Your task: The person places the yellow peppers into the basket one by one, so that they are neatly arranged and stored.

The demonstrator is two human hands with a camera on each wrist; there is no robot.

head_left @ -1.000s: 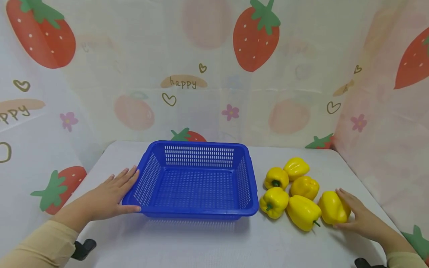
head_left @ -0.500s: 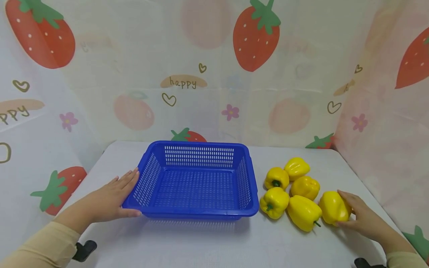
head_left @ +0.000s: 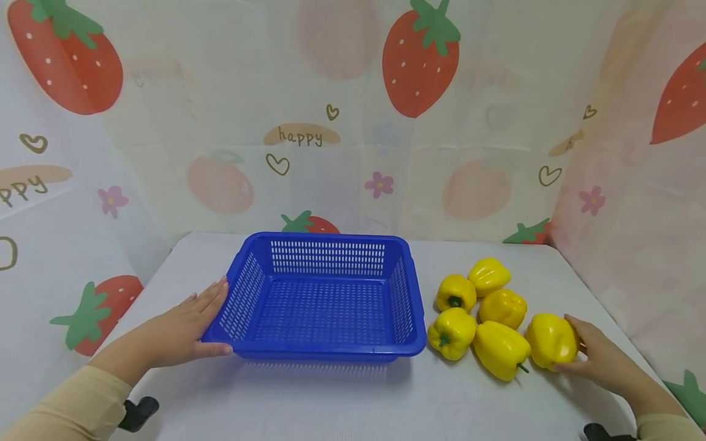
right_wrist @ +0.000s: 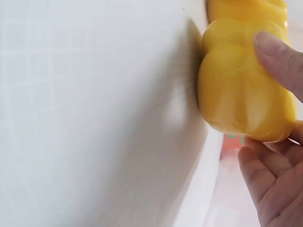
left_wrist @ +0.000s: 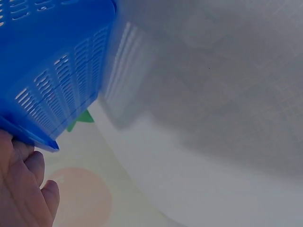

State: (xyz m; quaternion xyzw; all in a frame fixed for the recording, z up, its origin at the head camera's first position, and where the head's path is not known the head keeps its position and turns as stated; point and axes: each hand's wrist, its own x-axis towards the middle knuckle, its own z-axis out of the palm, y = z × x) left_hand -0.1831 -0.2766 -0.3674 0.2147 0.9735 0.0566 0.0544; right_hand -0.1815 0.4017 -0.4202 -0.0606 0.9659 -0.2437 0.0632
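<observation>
A blue plastic basket (head_left: 325, 352) stands on the table, nothing in it. My left hand (head_left: 182, 327) rests against its left side, fingers lying along the outer edge and thumb at the front corner. In the left wrist view, the fingers (left_wrist: 35, 165) lie beside the basket rim. At the far right, my right hand (head_left: 603, 361) is beside a yellow bell pepper (head_left: 551, 342), thumb at its near side and fingers at its right side. The right wrist view shows the thumb (right_wrist: 279, 56) over that pepper's side, the other fingers loosely bent next to it.
Several more yellow bell peppers (head_left: 501, 350) lie clustered between the basket and my right hand. The white table (head_left: 342, 407) has a patterned curtain (head_left: 342, 184) behind it and along both sides.
My right hand's fingers have drawn slightly back to the right along the bell pepper, while the thumb stays near its lower side. The left hand and basket hold practically still.
</observation>
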